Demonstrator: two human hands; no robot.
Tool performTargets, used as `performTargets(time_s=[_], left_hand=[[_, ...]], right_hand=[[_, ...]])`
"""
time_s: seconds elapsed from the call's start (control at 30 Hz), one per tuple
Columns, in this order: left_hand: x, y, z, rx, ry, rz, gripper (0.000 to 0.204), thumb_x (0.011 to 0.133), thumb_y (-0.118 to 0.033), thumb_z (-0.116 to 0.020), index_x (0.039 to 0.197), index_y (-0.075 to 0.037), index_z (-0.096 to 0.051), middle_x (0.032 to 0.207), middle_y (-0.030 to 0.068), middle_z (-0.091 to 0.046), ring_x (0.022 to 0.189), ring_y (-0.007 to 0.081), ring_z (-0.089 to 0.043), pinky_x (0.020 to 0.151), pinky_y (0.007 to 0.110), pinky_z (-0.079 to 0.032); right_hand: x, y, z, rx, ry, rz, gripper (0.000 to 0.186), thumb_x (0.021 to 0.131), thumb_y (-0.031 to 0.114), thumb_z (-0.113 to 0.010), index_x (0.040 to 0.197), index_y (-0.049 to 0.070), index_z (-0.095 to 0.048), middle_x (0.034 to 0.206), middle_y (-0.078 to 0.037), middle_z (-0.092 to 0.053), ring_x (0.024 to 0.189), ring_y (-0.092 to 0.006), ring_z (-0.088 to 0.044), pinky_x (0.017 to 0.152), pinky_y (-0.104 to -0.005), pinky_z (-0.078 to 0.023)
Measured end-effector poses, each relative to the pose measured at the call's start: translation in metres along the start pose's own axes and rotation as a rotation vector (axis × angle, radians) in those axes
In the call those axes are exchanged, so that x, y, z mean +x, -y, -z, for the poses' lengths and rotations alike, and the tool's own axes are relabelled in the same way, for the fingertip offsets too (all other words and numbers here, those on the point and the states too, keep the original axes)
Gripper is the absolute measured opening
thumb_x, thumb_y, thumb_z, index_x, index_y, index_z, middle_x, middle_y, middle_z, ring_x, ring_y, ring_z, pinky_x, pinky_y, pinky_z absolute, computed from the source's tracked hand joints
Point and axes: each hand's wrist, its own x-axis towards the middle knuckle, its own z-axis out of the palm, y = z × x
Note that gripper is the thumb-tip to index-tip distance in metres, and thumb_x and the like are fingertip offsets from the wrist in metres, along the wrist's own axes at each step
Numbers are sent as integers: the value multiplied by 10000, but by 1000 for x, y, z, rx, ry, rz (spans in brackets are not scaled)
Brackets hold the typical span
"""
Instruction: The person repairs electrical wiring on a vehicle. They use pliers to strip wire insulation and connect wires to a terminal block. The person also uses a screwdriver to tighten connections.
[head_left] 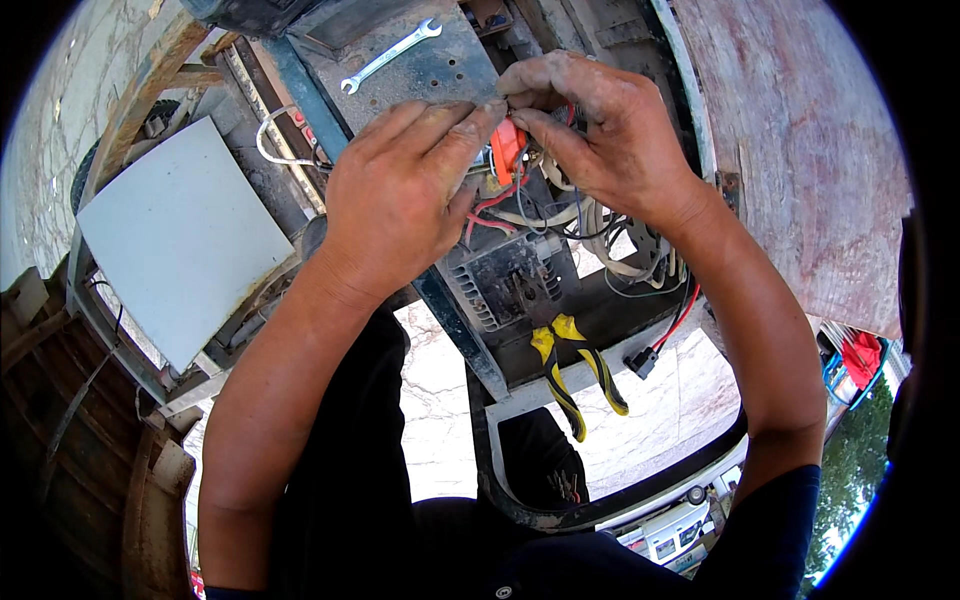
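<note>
My left hand (400,190) and my right hand (620,135) meet fingertip to fingertip over a metal frame. Both are closed in a pinch, and what lies between the fingertips is too small and covered to make out. Just below them sits an orange plastic piece (507,148), partly hidden by my left fingers. Red wires (490,212) and a bundle of pale cables (600,240) run beneath my hands. A black finned box (510,278) lies under the wires. Nearer to me, pliers with yellow and black handles (578,372) rest on the frame's crossbar.
An open-ended wrench (392,55) lies on the dusty metal plate (440,85) beyond my hands. A black connector (641,362) hangs on red and black wires. To the left is a pale flat panel (185,240); a worn reddish board (790,160) borders the right.
</note>
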Motion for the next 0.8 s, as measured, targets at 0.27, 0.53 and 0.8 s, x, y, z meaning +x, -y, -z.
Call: performTargets(time_s=[0.27, 0.53, 0.8], left_hand=[[0, 0, 0, -7, -9, 6, 668, 660, -20, -852, 1308, -30, -690, 1204, 158, -722, 1087, 350, -699, 927, 424, -572], [1, -1, 2, -23, 24, 15, 681, 641, -35, -847, 1300, -18, -678, 1215, 164, -705, 1088, 362, -682, 929, 434, -562], [1, -1, 3, -30, 20, 8, 684, 639, -30, -845, 1300, -6, -673, 1209, 174, -702, 1094, 367, -681, 935, 439, -559]], right_hand=[[-2, -4, -4, 30, -34, 11, 283, 874, -9, -747, 1148, 45, -701, 1016, -147, -738, 939, -331, -752, 837, -383, -606], [-2, -6, -5, -19, -35, 103, 273, 866, -5, -759, 1119, 73, -689, 985, -130, -728, 933, -365, -701, 828, -422, -569], [-5, -9, -9, -62, -77, 122, 311, 865, 0, -762, 1160, 75, -694, 1016, -134, -721, 944, -372, -704, 829, -431, -572]])
